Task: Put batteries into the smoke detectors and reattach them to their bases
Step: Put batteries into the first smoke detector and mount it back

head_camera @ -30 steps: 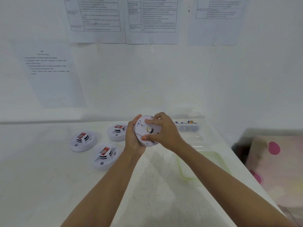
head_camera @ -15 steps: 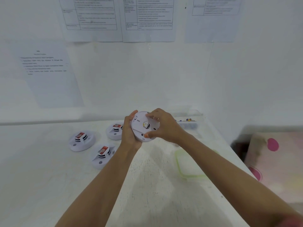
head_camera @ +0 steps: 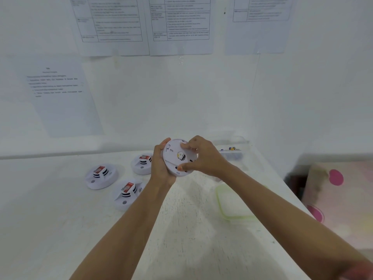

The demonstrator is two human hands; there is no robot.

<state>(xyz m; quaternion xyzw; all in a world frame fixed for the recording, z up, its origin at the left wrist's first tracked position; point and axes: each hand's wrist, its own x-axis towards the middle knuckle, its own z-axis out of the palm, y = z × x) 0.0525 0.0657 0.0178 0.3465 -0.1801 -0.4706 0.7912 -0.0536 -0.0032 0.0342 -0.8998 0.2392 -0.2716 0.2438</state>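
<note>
- Above the white table (head_camera: 60,229), both forearms reach forward and meet at a round white smoke detector (head_camera: 176,158), held up off the surface and tilted with its flat back toward the camera.
- Left hand (head_camera: 161,168) cups the detector's left edge from behind, fingers curled round the rim.
- Right hand (head_camera: 201,158) pinches the disc, fingertips on top, thumb at the lower edge.
- Three other detectors (head_camera: 101,175) lie on the table to the left.
</note>
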